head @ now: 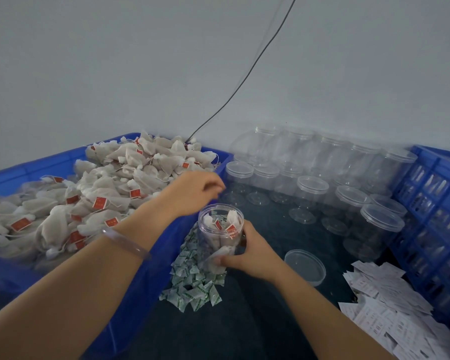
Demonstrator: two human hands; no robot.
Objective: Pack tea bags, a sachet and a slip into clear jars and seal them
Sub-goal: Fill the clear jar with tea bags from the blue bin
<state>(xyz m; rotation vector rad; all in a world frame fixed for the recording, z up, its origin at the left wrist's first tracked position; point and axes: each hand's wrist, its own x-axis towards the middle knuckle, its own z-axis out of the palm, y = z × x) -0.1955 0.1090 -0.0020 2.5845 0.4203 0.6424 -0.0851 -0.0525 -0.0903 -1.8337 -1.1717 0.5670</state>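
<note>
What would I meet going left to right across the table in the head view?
Heap of tea bags, open jar, loose lid, paper slips. The sachets overlap the jar, so I skip them.

- A plain pale grey wall fills the upper half of the view, smooth and unmarked.
- 1 thin dark cable slants down across the wall from the top edge to its foot, where it drops behind the blue tub; a fainter thin line runs just beside its upper stretch.
- A dark worktop with a dull, slightly mottled surface lies below the wall.
- 1 blue plastic tub with smooth sides stands on the left.
- 1 blue crate with a latticed side stands on the right.
- The light is soft, even and cool, leaving only faint shadows along the foot of the wall.
</note>
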